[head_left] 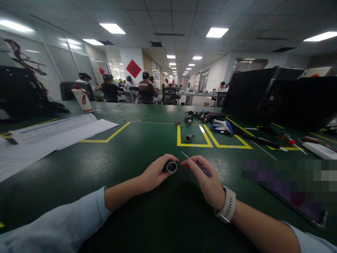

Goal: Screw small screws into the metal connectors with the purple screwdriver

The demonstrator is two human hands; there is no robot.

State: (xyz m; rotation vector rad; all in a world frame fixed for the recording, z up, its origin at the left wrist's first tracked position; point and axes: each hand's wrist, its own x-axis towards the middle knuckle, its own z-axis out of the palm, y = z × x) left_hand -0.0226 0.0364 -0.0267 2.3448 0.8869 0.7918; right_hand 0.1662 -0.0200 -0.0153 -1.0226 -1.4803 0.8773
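My left hand (155, 173) rests on the green table (86, 168) and is closed round a small black cylindrical part (171, 167) with a metal ring face turned toward me. My right hand (204, 179), with a white watch on the wrist, pinches a thin purple-handled tool (200, 166) whose slim metal tip points up and to the left, just beside the part. The two hands nearly touch at the middle of the table.
A small metal cylinder (189, 137) lies in a yellow-taped box beyond the hands. Black connectors (201, 116), a blue-white glove (223, 126), screwdrivers (286, 138) and black monitors (265, 93) fill the right. Paper sheets (50, 135) lie at left. People sit at far desks.
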